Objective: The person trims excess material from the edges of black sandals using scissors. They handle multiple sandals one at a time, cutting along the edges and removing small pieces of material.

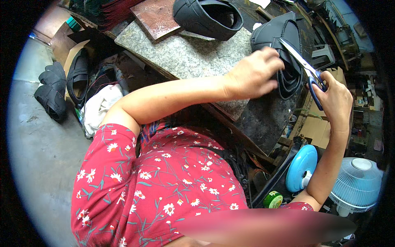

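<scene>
My right hand [335, 99] grips a pair of scissors [302, 61] by their blue handles. The silver blades point up and left, and their tips lie over black shoe uppers [284, 33] on the dark bench top. These uppers seem nested in one another, with stitched edges. Just left of them hovers my left hand [259, 74], slightly blurred, fingers apart and nothing seen in it. Whether its fingertips touch the uppers I cannot tell. Another black shoe upper [207, 20] sits farther back, beside a brown board [154, 18] on a speckled stone slab [181, 55].
Several black shoes [52, 90] are on the grey floor at left, near a white cloth [101, 107]. At lower right stand a fan [358, 181], a blue disc [302, 168] and a green roll [272, 200]. Cardboard [314, 131] lies beyond the bench edge.
</scene>
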The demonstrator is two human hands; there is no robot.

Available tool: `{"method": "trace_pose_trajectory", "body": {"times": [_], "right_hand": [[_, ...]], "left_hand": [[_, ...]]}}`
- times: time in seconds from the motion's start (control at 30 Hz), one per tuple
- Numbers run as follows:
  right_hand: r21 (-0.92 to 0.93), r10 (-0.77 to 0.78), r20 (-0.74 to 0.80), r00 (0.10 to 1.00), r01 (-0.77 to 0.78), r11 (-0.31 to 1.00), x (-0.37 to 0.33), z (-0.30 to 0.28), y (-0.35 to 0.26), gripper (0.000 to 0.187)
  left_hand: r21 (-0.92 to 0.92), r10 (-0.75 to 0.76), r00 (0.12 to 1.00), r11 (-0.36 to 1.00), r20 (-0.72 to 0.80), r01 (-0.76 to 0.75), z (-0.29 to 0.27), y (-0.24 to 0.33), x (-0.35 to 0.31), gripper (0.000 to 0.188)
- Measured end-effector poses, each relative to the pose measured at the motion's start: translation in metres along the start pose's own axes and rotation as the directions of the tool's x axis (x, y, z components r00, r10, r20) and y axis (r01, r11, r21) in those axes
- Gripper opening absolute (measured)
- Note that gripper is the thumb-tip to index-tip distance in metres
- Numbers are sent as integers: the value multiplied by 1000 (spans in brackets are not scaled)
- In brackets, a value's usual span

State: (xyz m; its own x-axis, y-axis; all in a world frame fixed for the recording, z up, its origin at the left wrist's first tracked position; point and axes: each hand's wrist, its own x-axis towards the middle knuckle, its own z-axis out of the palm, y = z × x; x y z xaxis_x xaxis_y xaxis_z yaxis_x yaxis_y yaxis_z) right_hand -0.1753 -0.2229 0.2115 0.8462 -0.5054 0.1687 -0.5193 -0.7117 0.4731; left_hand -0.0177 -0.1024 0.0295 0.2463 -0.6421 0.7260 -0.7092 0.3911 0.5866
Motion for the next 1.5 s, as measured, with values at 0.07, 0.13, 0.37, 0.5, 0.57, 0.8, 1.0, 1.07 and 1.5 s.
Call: {"method": "trace_pose_trajectory", "body": {"times": [0.07,0.13,0.37,0.5,0.57,0.8,1.0,1.07,1.5], "right_hand": [[-105,-58,-4,998,58,993,5,-13,-1,28],[-207,-150,-25,988,141,968,11,-27,0,28],[-268,-303,31,953,300,916,32,-61,-16,29],[-333,-304,75,950,311,890,40,-64,-27,29],[-311,-357,44,933,352,883,42,-62,-30,29],[-377,-356,71,932,356,855,46,-64,-29,27],[-338,-263,62,963,269,902,43,-68,-33,26],[-366,-307,76,949,313,877,43,-68,-37,26],[-315,-363,-46,931,331,890,19,-61,-17,30]], "left_hand": [[-135,-145,972,984,-187,121,2,-21,11,38],[-38,-127,954,992,-272,121,2,-43,24,41],[137,-15,993,990,-120,31,-4,-71,44,13],[150,-24,991,988,-131,44,-3,-68,47,10],[184,-15,991,982,-132,39,-2,-66,48,10],[166,-4,982,985,-190,36,-5,-64,41,11],[182,-122,983,972,-139,147,1,-61,33,16],[179,-87,990,978,-114,106,0,-61,37,17],[-16,-218,971,976,-103,217,-11,-48,33,16]]}}
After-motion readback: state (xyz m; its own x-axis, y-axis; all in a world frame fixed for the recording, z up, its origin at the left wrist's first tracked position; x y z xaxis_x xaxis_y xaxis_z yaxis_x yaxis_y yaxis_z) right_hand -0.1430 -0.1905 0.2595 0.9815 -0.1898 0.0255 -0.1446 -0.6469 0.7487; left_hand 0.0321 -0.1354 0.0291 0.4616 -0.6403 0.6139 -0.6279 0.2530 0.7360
